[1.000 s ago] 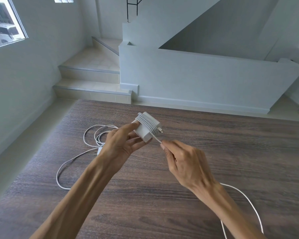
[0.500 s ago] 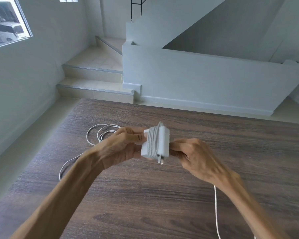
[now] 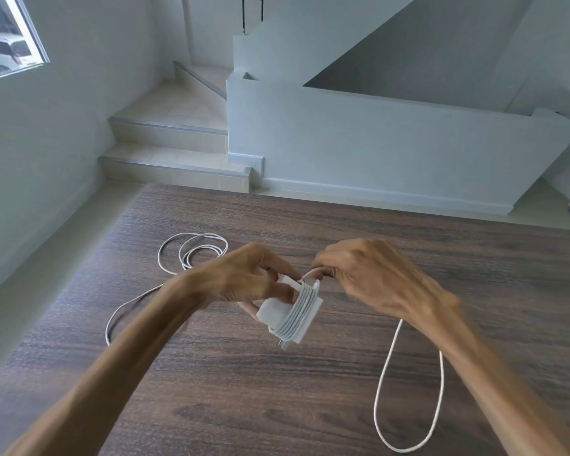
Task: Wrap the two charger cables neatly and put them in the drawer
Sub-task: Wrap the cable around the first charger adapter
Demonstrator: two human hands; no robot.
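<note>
Left hand grips the white square plastic charger brick; right hand pinches its thin white cable above the dark wood-grain bench.

A plain white is shown by the charger brick; the same white is seen on the cable wound round it and on the second cable; the table is patterned in dark brown wood grain.
</note>
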